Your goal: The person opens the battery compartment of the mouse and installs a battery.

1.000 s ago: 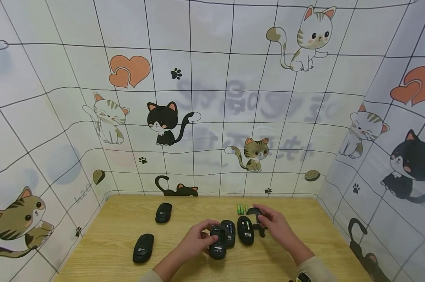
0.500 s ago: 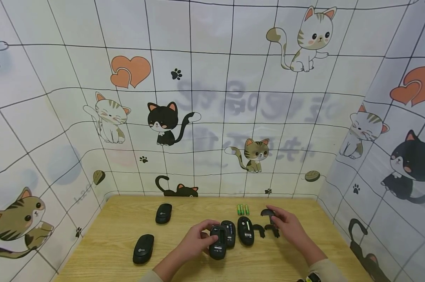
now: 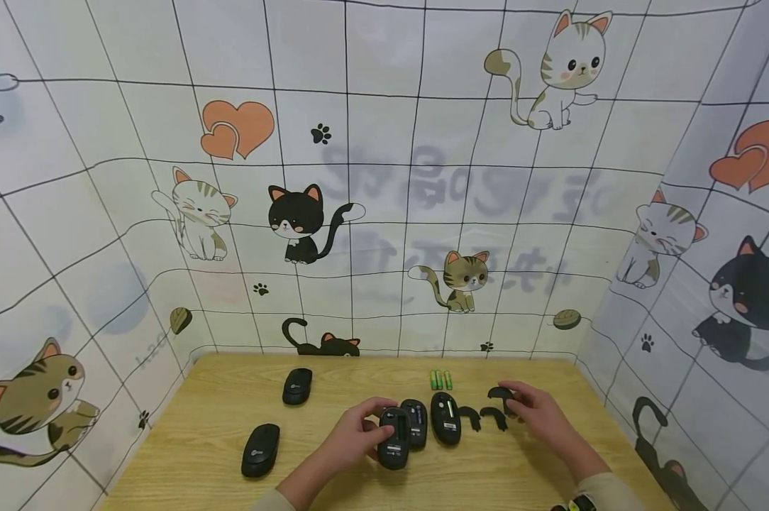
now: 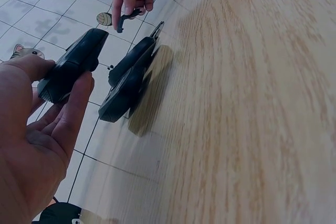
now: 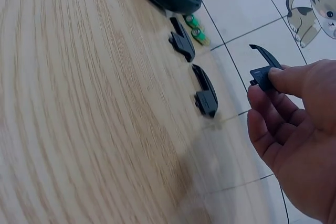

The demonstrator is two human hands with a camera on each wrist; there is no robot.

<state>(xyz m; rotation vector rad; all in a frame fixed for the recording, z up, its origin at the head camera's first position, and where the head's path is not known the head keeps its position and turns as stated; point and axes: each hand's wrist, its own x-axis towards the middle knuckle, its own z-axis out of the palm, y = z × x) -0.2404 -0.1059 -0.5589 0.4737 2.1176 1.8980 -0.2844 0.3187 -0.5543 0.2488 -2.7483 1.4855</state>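
In the head view my left hand grips a black computer mouse, its underside with an uncovered battery slot facing me. The left wrist view shows that mouse between thumb and fingers, lifted off the table. My right hand pinches a black battery cover by one side; in the right wrist view the cover is held between thumb and forefinger. Two similar covers lie on the table left of that hand, one cover nearer and another cover farther.
Two overturned mice lie in the middle, one mouse behind the held one and one mouse beside the covers. Several green batteries stand in a row behind. At left, two upright mice rest on the wooden table: a front mouse and a back mouse.
My right hand has carried the battery cover to the right, away from the two covers on the table. The left hand keeps its grip on the mouse, nearly unmoved.
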